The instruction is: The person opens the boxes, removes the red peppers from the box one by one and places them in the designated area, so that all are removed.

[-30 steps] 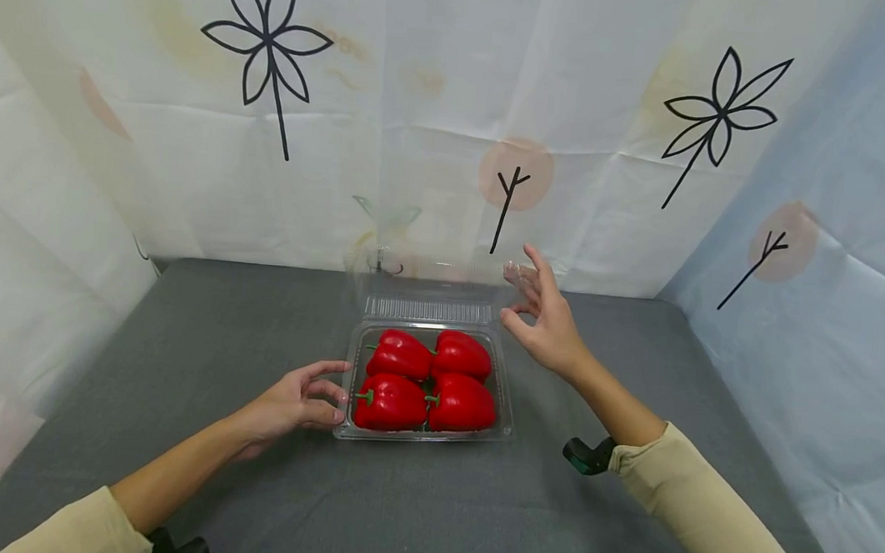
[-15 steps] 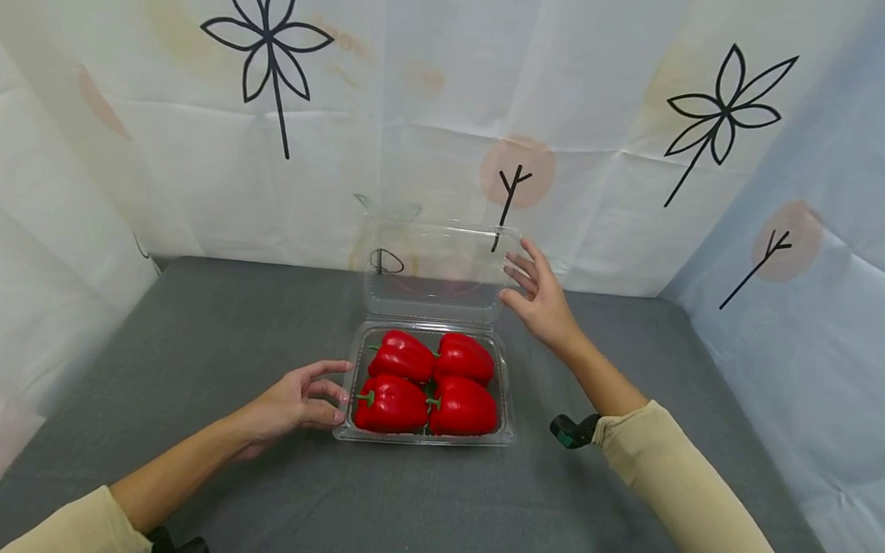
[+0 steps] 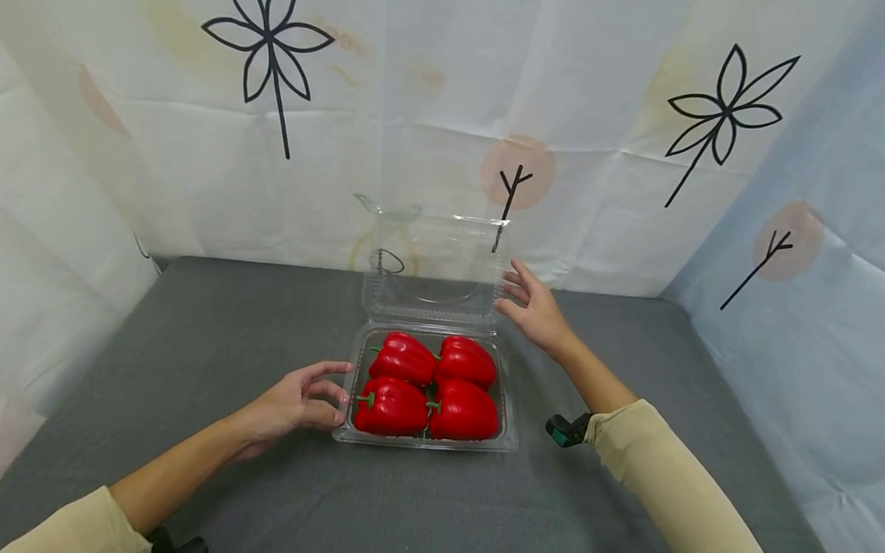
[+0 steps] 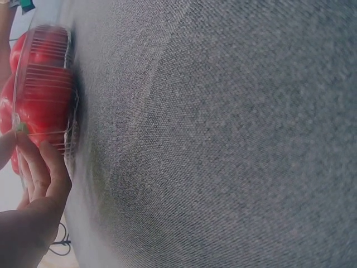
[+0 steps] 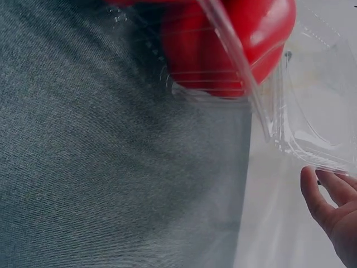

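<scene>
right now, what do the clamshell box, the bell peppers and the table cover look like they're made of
Clamshell box: glossy clear plastic, probably thin; the peppers show through its ribbed side.
Red bell peppers: smooth, shiny skin with bright highlights; real or artificial, I can't tell.
Gray table cover: likely matte fabric, as its fine weave shows.

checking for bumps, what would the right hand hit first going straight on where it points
The right hand would likely meet the raised clear lid first; whether they touch is unclear.

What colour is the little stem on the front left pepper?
The stem is green; it shows best in the head view.
</scene>
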### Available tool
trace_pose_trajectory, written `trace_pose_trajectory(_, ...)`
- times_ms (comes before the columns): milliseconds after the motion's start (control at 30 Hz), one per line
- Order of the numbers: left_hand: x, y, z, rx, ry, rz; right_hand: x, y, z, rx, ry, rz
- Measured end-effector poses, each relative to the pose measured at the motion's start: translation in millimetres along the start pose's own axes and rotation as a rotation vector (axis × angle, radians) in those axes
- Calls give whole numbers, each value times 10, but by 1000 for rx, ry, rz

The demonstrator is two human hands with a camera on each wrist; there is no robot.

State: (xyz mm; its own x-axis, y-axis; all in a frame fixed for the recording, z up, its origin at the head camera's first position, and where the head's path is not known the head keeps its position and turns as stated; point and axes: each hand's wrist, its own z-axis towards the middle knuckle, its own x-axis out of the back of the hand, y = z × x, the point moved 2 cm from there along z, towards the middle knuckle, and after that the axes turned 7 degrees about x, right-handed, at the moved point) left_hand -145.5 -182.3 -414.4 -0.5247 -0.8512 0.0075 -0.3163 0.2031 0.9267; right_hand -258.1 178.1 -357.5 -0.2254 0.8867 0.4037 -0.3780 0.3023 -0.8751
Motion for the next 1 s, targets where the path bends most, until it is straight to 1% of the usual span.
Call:
trace_pose_trajectory(67, -1, -6, 3, 3, 2, 4, -2, 20, -7, 17, 6, -19)
trace_pose_trajectory(167, -2, -19, 7, 7, 2, 10, -7, 49, -5, 16, 10, -44)
trace_pose_trajectory(233, -6, -29, 11, 10, 2, 10, -10, 66, 3, -4, 11, -64)
trace_pose_trajectory(433, -14, -50, 10, 16, -4, 10, -30, 91, 31, -104, -8, -72)
trace_pose_trajectory(533, -22, -53, 1, 21, -11, 7, -43, 94, 13, -121, -18, -88)
trace_pose_trajectory(667, -37, -46, -24, 17, -31, -2, -51, 134, -24, -136, -42, -137)
trace_pose_trajectory(833, -47, -41, -41, 15, -43, -8, -56, 182, -54, -184, -108, -147)
trace_pose_trajectory(1000, -58, -52, -39, 23, -44, -7, -71, 196, -85, -185, -159, -171)
